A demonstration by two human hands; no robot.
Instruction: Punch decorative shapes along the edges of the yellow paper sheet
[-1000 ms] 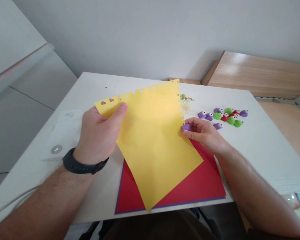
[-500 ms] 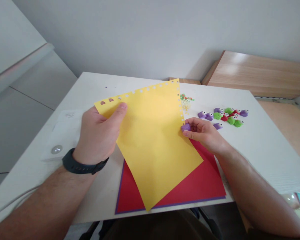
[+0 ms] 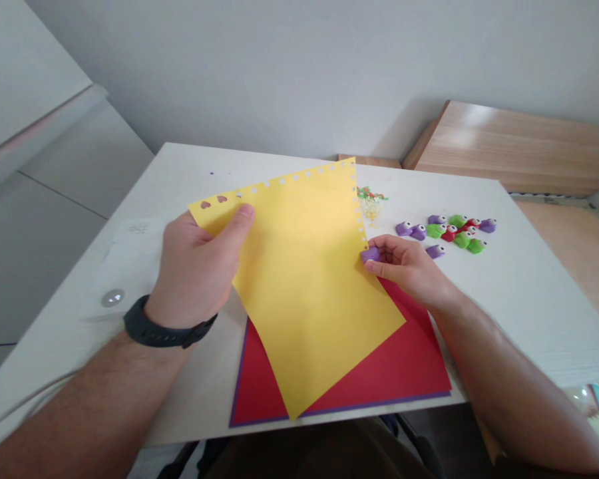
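1. Yellow sheet [image 3: 304, 286], one: is slanting above the red sheet [image 3: 404, 362], with holes lining its top edge and upper right edge
2. Left hand [image 3: 199, 266]: is gripping the yellow sheet's upper left, thumb lying on the front
3. Right hand [image 3: 409, 263]: is closing fingers and thumb around the purple punch [image 3: 370, 255] at the right edge; cannot tell whether it is squeezing
4. Change: the upper right corner is sitting slightly further left than a second ago, suggesting small adjusting at one spot
5. Other punches [image 3: 448, 233]: are lying beyond the right hand
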